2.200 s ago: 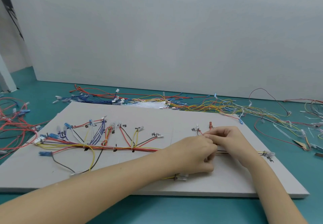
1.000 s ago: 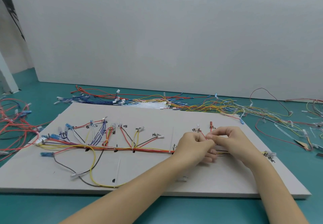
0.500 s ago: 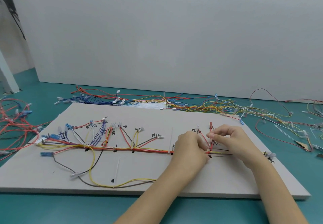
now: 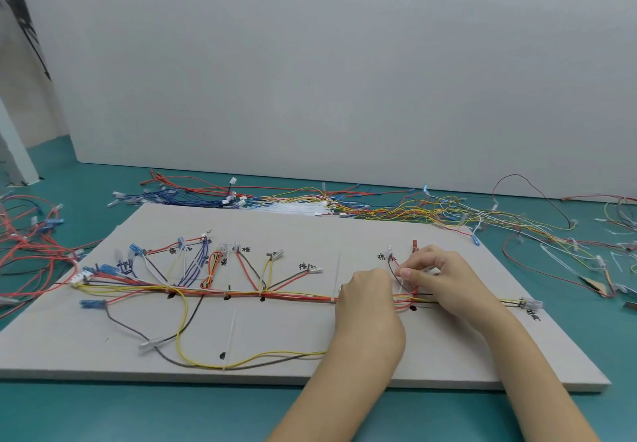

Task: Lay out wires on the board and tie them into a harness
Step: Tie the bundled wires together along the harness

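Head view: teal table (image 4: 103,410) under a grey board (image 4: 344,234) lying flat, with a white wall (image 4: 344,62) behind. Along the board's middle runs the harness (image 4: 293,294), a left-to-right trunk of red, orange and yellow wires with branches fanning toward the far edge, each ending in a small connector by a handwritten label. A loose yellow wire (image 4: 241,360) and a brown one loop toward the near edge. Heaps of spare wires (image 4: 413,212) lie on the table beyond the board and at both sides. Left hand (image 4: 367,303) rests on the trunk, fingers curled down around the wires. Right hand (image 4: 444,276) sits just beside it, thumb and forefinger pinching something thin above the trunk; what exactly I cannot tell. A white tie (image 4: 230,338) lies on the board near the loop.
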### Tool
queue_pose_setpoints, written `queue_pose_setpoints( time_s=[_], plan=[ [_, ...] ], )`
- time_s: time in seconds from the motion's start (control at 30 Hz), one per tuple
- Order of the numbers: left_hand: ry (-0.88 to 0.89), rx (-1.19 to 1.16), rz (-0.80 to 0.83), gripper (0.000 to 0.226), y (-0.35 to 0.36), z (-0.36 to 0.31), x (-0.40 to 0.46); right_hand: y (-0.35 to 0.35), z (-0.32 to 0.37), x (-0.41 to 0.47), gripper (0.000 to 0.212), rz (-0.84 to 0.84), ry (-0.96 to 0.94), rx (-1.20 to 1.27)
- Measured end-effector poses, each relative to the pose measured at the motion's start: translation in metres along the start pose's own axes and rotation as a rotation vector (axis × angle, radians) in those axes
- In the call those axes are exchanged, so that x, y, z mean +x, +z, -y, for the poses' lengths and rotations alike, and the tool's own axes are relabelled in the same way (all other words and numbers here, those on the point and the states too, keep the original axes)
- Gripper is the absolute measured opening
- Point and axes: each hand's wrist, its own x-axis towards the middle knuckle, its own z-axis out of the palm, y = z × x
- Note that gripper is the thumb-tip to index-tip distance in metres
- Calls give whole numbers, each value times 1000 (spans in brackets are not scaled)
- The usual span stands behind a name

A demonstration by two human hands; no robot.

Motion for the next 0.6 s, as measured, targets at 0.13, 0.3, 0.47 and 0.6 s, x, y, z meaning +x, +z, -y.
queue_pose_setpoints(
  time_s=[0.13,0.3,0.47,0.6],
  plan=[
    [114,-75,0,18,0,4,-1,0,-1,0,8,-1,-10,17],
    [343,-117,20,20,-2,8,10,-3,0,-1,12,13,-36,66],
    [351,-421,100,14,0,13,30,-7,-2,-3,12,70,1,164],
    [143,-705,129,25,10,14,38,-10,-2,-5,11,95,90,379]
  ],
)
